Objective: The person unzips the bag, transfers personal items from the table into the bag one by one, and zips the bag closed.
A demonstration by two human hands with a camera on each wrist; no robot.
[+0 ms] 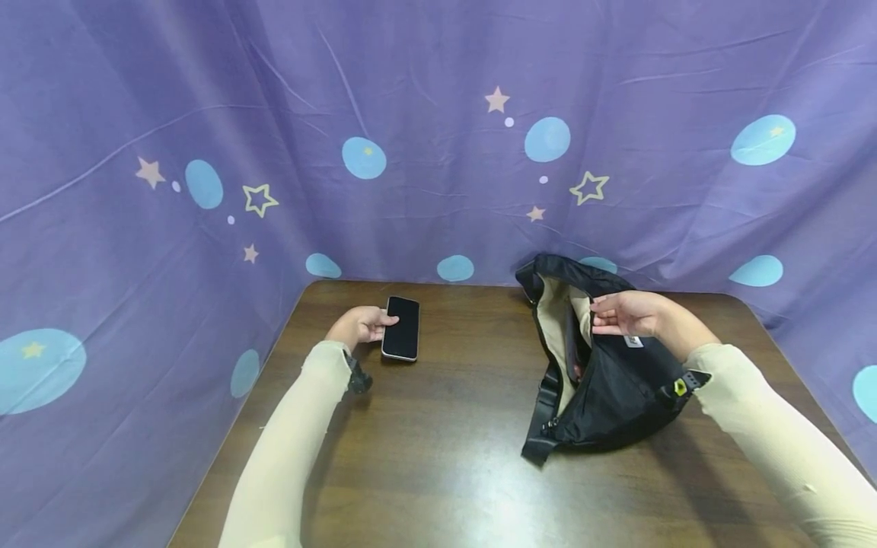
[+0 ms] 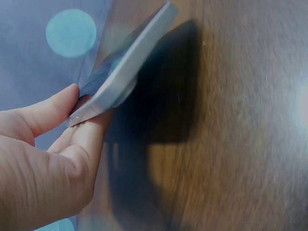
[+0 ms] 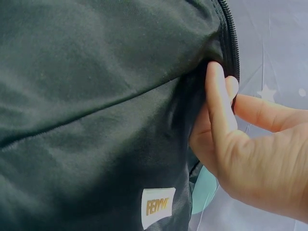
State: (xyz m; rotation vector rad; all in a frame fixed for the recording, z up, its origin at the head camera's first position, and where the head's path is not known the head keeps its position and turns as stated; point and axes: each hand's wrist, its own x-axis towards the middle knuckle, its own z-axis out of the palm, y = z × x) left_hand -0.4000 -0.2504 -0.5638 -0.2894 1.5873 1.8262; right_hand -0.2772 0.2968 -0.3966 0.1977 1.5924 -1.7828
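Note:
A smartphone [image 1: 403, 329] with a dark screen and a light frame is pinched at its left edge by my left hand [image 1: 365, 325], thumb on the screen side. In the left wrist view the phone [image 2: 132, 60] is raised off the table, its shadow falling beside it. My right hand [image 1: 626, 313] pinches the zippered edge of a black bag [image 1: 626, 388], which gapes and shows a beige lining. Something dark sits inside it, too hidden to name. The right wrist view shows fingers and thumb [image 3: 262, 113] on either side of the zipper edge, above a white label [image 3: 158, 207].
The brown wooden table [image 1: 452, 426] carries the bag on its right side. A purple curtain [image 1: 425, 205] with stars and blue dots hangs along the back and both sides. The bag's strap [image 1: 541, 426] trails on the tabletop.

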